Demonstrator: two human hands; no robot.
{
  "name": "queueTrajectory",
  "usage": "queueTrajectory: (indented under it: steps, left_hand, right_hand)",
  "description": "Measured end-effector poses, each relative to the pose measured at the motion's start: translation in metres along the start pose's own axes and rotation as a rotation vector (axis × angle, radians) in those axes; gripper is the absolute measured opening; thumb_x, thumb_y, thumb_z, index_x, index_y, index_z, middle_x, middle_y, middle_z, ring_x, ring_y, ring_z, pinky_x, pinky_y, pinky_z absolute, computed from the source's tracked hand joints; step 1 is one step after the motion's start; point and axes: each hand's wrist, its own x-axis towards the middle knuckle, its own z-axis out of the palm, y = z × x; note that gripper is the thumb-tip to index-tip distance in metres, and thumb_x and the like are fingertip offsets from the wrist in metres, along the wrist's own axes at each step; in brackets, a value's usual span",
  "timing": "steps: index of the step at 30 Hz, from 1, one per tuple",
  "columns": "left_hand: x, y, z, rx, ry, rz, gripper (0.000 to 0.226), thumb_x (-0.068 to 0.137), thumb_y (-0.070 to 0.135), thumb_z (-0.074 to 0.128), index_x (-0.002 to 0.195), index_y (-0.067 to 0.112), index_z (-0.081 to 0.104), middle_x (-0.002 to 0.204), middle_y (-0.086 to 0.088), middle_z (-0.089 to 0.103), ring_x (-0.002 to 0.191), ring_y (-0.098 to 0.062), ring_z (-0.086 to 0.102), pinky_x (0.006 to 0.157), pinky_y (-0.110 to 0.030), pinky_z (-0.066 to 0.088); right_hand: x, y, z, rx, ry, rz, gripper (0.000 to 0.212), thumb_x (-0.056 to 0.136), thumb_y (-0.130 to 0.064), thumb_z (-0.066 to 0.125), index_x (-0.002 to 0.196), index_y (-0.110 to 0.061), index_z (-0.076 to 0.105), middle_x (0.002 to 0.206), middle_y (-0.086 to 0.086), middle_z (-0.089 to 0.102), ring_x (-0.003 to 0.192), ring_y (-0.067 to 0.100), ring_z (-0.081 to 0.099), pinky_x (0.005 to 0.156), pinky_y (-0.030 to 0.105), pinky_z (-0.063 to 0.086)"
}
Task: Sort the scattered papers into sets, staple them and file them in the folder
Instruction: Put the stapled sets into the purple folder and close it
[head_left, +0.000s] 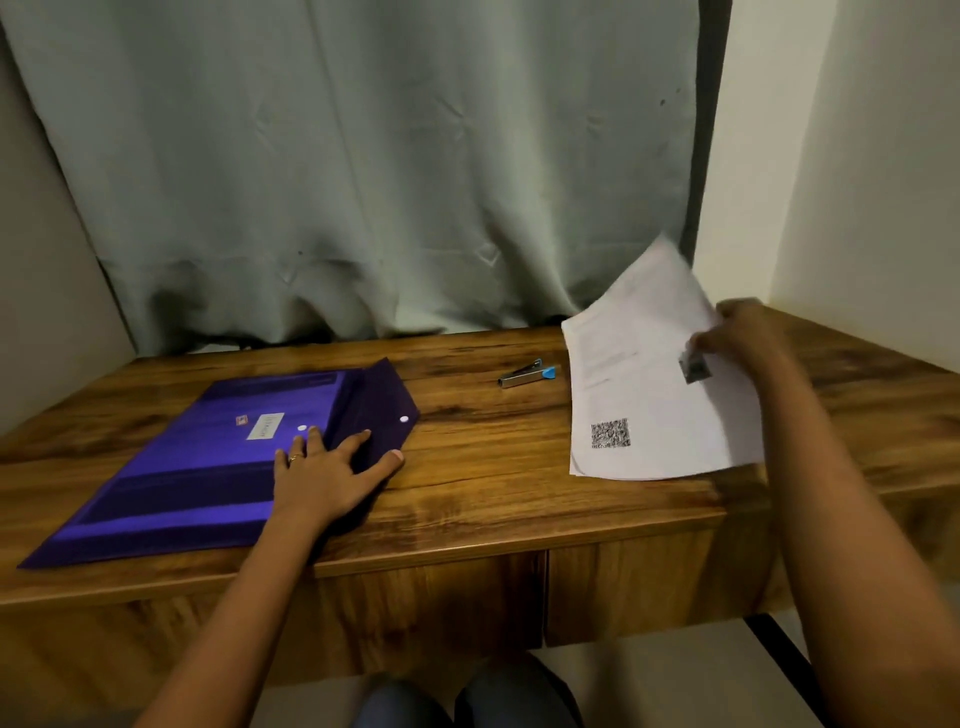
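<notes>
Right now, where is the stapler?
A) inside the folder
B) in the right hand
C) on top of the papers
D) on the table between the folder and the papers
D: the stapler lies on the bare table, between the purple folder and the papers, touching neither.

My folder (197, 467) is deep purple with darker bands and two white dots; my papers (649, 415) white with black speckled squares; the stapler (524, 374) silver, blue-tipped; the counter (493, 493) streaked brown woodgrain.

Open desk (467, 493) between folder (208, 467) and papers (649, 415), stapler (524, 373) at its back
</notes>
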Motion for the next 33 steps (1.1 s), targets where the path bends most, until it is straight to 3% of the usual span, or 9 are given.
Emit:
queueTrajectory:
  steps: [5, 9, 13, 18, 21, 23, 25, 28, 33]
  left_hand:
    - [-0.001, -0.001, -0.002, -0.012, -0.008, 0.01, 0.098, 0.063, 0.095, 0.015, 0.147, 0.045, 0.027, 0.157, -0.019, 0.016, 0.145, -0.036, 0.014, 0.116, -0.053, 0.011]
    - [-0.002, 0.001, -0.005, -0.039, -0.014, 0.002, 0.094, 0.065, 0.091, 0.018, 0.147, 0.044, 0.027, 0.158, -0.018, 0.014, 0.145, -0.036, 0.011, 0.117, -0.053, 0.009]
    - [-0.004, 0.002, -0.004, -0.074, 0.019, -0.004, 0.096, 0.065, 0.094, 0.021, 0.145, 0.043, 0.032, 0.157, -0.02, 0.016, 0.146, -0.035, 0.012, 0.117, -0.053, 0.009]
    - [-0.006, 0.004, -0.004, -0.144, 0.069, -0.029, 0.089, 0.07, 0.088, 0.03, 0.143, 0.038, 0.04, 0.156, -0.02, 0.02, 0.145, -0.035, 0.017, 0.117, -0.051, 0.011]
    - [-0.008, 0.004, -0.005, -0.215, 0.114, -0.03, 0.083, 0.073, 0.083, 0.039, 0.139, 0.034, 0.048, 0.152, -0.021, 0.029, 0.142, -0.035, 0.024, 0.116, -0.049, 0.018]
    - [-0.009, 0.003, -0.006, -0.343, 0.151, -0.041, 0.078, 0.073, 0.08, 0.046, 0.126, 0.025, 0.062, 0.139, -0.018, 0.047, 0.131, -0.034, 0.04, 0.108, -0.046, 0.034]
    - [-0.009, 0.002, -0.007, -0.506, 0.234, -0.056, 0.077, 0.072, 0.08, 0.045, 0.101, 0.012, 0.07, 0.105, -0.011, 0.065, 0.101, -0.027, 0.059, 0.085, -0.038, 0.049]
    - [-0.009, 0.003, -0.009, -0.603, 0.368, -0.126, 0.051, 0.089, 0.054, 0.055, 0.098, 0.004, 0.059, 0.093, -0.01, 0.063, 0.084, -0.024, 0.06, 0.065, -0.032, 0.043]
    - [-0.004, 0.002, -0.009, -0.43, 0.399, -0.203, 0.026, 0.092, 0.014, 0.06, 0.111, -0.002, 0.052, 0.107, -0.019, 0.061, 0.099, -0.032, 0.059, 0.072, -0.033, 0.043]
  right_hand:
    - [-0.006, -0.039, -0.008, 0.307, 0.142, -0.113, 0.036, 0.082, -0.017, 0.069, 0.115, -0.003, 0.063, 0.113, 0.017, 0.062, 0.093, 0.025, 0.055, 0.074, 0.03, 0.04]
    - [-0.025, -0.078, 0.035, 0.641, 0.085, -0.092, 0.033, 0.087, -0.015, 0.065, 0.119, -0.009, 0.061, 0.107, 0.0, 0.06, 0.094, 0.021, 0.06, 0.076, 0.029, 0.049]
    - [-0.035, -0.106, 0.102, 0.801, -0.041, -0.012, 0.031, 0.087, -0.006, 0.065, 0.118, -0.006, 0.061, 0.115, 0.004, 0.063, 0.093, 0.023, 0.063, 0.077, 0.034, 0.052]
    - [-0.035, -0.11, 0.166, 0.795, -0.163, 0.124, 0.027, 0.087, -0.005, 0.066, 0.113, -0.003, 0.062, 0.119, 0.014, 0.064, 0.094, 0.028, 0.063, 0.083, 0.043, 0.055]
    - [-0.037, -0.104, 0.187, 0.71, -0.175, 0.099, 0.025, 0.088, -0.008, 0.065, 0.113, -0.006, 0.06, 0.118, 0.011, 0.064, 0.092, 0.026, 0.062, 0.079, 0.04, 0.055]
    - [-0.036, -0.1, 0.195, 0.689, -0.214, 0.073, 0.026, 0.088, -0.01, 0.065, 0.113, -0.008, 0.059, 0.12, 0.011, 0.064, 0.09, 0.025, 0.062, 0.08, 0.041, 0.055]
    - [-0.036, -0.1, 0.197, 0.734, -0.299, 0.088, 0.032, 0.088, -0.007, 0.066, 0.118, -0.007, 0.057, 0.117, 0.009, 0.064, 0.088, 0.024, 0.064, 0.074, 0.04, 0.057]
    - [-0.04, -0.103, 0.195, 0.924, -0.497, 0.197, 0.04, 0.084, 0.003, 0.067, 0.121, -0.002, 0.053, 0.108, 0.009, 0.064, 0.077, 0.02, 0.065, 0.053, 0.029, 0.056]
    - [-0.044, -0.11, 0.195, 1.017, -0.68, 0.274, 0.053, 0.081, 0.017, 0.059, 0.129, -0.003, 0.049, 0.122, 0.015, 0.062, 0.085, 0.023, 0.065, 0.05, 0.031, 0.058]
